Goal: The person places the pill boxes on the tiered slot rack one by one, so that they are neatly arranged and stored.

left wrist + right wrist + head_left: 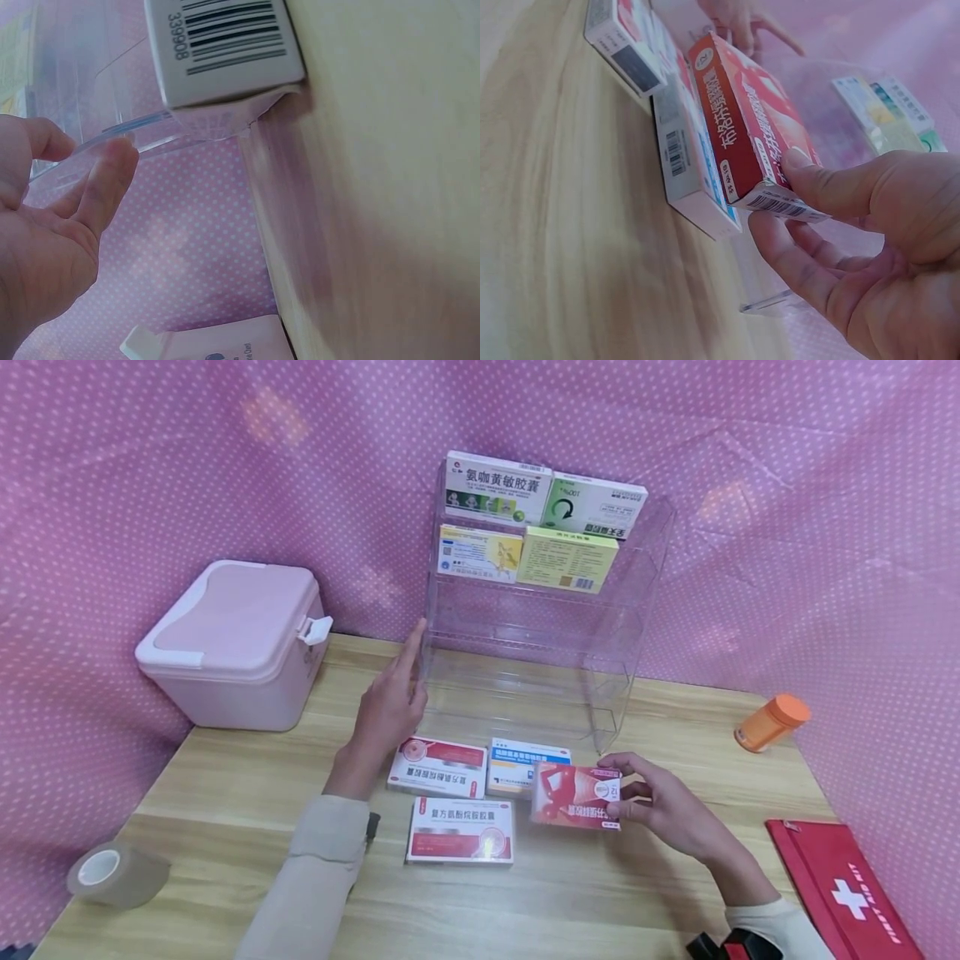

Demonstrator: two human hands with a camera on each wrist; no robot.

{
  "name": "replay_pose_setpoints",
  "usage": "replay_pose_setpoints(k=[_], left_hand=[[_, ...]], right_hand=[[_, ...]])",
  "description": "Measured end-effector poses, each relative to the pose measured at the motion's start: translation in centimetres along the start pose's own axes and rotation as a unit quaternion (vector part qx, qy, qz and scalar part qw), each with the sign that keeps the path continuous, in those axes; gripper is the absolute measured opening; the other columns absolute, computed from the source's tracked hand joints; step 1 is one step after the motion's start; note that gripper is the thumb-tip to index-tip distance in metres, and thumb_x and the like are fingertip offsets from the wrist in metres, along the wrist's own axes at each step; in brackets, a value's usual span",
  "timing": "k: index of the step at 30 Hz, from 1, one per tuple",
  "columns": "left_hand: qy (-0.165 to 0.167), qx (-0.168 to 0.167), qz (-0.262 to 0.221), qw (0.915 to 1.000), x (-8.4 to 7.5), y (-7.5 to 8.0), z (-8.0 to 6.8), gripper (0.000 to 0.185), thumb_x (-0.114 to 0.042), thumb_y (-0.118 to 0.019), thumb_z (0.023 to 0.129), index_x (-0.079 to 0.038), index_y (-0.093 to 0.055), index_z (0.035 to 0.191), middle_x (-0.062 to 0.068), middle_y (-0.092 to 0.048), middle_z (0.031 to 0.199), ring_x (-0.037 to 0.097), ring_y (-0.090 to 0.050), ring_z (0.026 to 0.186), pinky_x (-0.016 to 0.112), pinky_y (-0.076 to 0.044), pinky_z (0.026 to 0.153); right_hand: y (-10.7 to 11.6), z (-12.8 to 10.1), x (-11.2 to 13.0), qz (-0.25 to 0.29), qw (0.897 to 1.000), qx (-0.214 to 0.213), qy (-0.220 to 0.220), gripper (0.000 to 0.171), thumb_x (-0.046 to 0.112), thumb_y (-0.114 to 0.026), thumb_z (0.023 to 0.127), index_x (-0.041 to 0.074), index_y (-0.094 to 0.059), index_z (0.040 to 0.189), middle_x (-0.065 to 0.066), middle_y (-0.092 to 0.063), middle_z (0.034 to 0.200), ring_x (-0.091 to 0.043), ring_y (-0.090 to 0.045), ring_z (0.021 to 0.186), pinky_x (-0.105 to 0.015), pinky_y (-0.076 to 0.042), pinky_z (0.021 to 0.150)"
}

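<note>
My right hand pinches a red medicine box by its end, thumb on the printed face and fingers beneath. In the right wrist view this box is tilted close over a blue-and-white medicine box. My left hand touches the left side of a clear tiered rack, index finger stretched along it. In the left wrist view its fingertips lie at the clear edge. Two red-and-white medicine boxes, one farther back and one nearer, lie flat before the rack.
Several medicine boxes, such as a yellow-green one, stand on the rack's upper tiers. A pink lidded case and a tape roll are at left. An orange bottle and a red first aid pouch lie at right.
</note>
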State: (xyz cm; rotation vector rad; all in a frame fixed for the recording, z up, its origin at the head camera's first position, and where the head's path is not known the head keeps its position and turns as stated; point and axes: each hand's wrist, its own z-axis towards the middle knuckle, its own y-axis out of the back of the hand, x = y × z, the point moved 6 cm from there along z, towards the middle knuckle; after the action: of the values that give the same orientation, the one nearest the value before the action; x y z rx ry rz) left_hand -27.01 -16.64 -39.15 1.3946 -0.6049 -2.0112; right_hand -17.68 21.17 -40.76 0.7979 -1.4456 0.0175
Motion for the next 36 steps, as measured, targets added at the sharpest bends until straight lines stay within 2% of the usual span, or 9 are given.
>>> replay_pose_setpoints(k=[9, 19, 31, 36], left_hand=[[0.001, 0.001, -0.002, 1.0, 0.0, 0.1, 0.0, 0.096, -0.001, -0.062, 0.101, -0.038, -0.012, 0.174, 0.016, -0.049, 0.167, 0.038, -0.068, 0.107, 0.053, -0.061, 0.079], [0.003, 0.003, -0.004, 1.0, 0.0, 0.1, -0.1, 0.097, -0.001, -0.062, 0.102, -0.042, -0.01, 0.174, 0.014, -0.045, 0.17, 0.037, -0.068, 0.105, 0.05, -0.06, 0.075], [0.003, 0.002, -0.006, 1.0, 0.0, 0.1, 0.0, 0.096, -0.001, -0.063, 0.102, -0.039, -0.012, 0.174, 0.014, -0.046, 0.17, 0.037, -0.068, 0.107, 0.052, -0.061, 0.077], [-0.003, -0.001, -0.002, 1.0, 0.1, 0.1, 0.0, 0.096, -0.001, -0.062, 0.101, -0.038, -0.012, 0.174, 0.015, -0.048, 0.168, 0.036, -0.068, 0.103, 0.05, -0.06, 0.075]], right_hand=[[1.1, 0.6, 0.7, -0.012, 1.0, -0.027, 0.009, 0.055, 0.003, -0.074, 0.098, -0.001, -0.052, 0.149, -0.029, -0.056, 0.141, -0.02, -0.073, 0.106, -0.035, -0.066, 0.08], [1.8, 1.6, 1.5, -0.026, 0.997, -0.066, 0.019, 0.056, 0.0, -0.074, 0.097, 0.001, -0.053, 0.149, -0.026, -0.056, 0.141, -0.016, -0.073, 0.104, -0.037, -0.067, 0.081], [3.8, 3.3, 3.4, -0.058, 0.992, -0.106, 0.026, 0.058, -0.003, -0.074, 0.097, 0.0, -0.052, 0.151, -0.026, -0.059, 0.141, -0.016, -0.073, 0.105, -0.022, -0.064, 0.084], [4.6, 4.4, 4.0, -0.063, 0.991, -0.118, 0.023, 0.059, -0.002, -0.072, 0.099, 0.002, -0.051, 0.153, -0.025, -0.058, 0.144, -0.01, -0.071, 0.107, -0.019, -0.062, 0.086]])
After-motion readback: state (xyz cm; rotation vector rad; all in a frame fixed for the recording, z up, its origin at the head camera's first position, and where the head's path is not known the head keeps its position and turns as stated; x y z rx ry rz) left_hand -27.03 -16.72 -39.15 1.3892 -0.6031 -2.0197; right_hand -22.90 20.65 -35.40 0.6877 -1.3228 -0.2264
